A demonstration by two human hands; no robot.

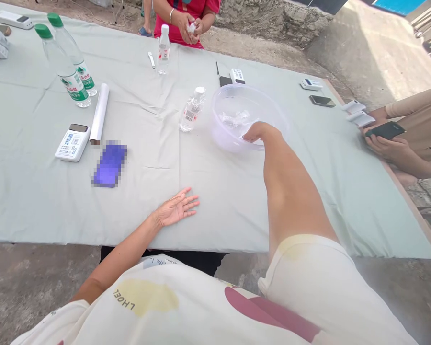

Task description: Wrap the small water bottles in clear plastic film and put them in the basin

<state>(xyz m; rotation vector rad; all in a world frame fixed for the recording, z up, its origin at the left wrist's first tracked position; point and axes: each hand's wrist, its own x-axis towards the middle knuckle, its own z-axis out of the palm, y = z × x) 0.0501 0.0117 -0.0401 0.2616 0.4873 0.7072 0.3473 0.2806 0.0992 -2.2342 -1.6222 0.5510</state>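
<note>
My left hand [175,208] lies palm up on the pale green tablecloth [39,191] near the front edge, fingers stretched out and holding nothing. My right hand [255,132] reaches over the near rim into a clear plastic bowl [222,103] at the table's middle. Its fingers dip inside and are hidden. The bowl holds something clear and crumpled [235,118]. A small clear bottle [192,109] stands tilted just left of the bowl.
Two green-capped bottles [70,67], a white roll [99,113], a white device [73,141] and a blurred purple item [109,164] sit at left. A person in red [187,19] stands opposite, hands together. Another person at right holds a phone [386,130]. Small devices lie along the far edge.
</note>
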